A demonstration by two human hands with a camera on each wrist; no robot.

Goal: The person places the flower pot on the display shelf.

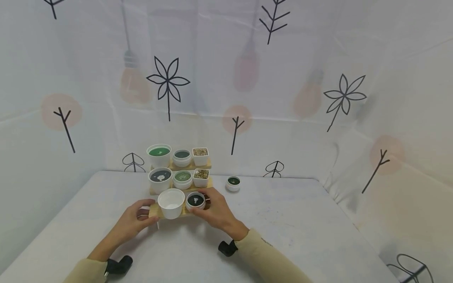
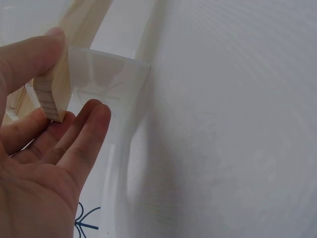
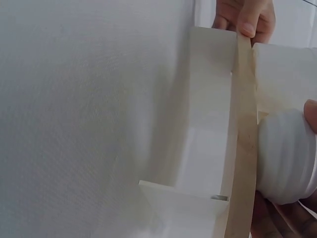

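Note:
A wooden board [image 1: 155, 211] forms the lowest step of a tiered stand on the table. My left hand [image 1: 134, 222] pinches the board's left end, thumb on top and fingers beneath, as the left wrist view shows. My right hand [image 1: 221, 212] grips a small white jar [image 1: 196, 201] with a dark top and a pale mark, its fingers around the sides. In the right wrist view the jar [image 3: 285, 156] sits against the board [image 3: 245, 134]; I cannot tell whether its full weight rests there. Left of it on the board stands a white cup [image 1: 171, 206], white inside.
Behind, the middle step [image 1: 153, 192] and the top step [image 1: 184, 166] carry white cups, round jars and square pots with green, grey and speckled contents. One dark green-topped jar [image 1: 233, 183] stands apart to the right. A patterned white cloth [image 1: 212, 98] hangs behind the white table [image 1: 283, 228].

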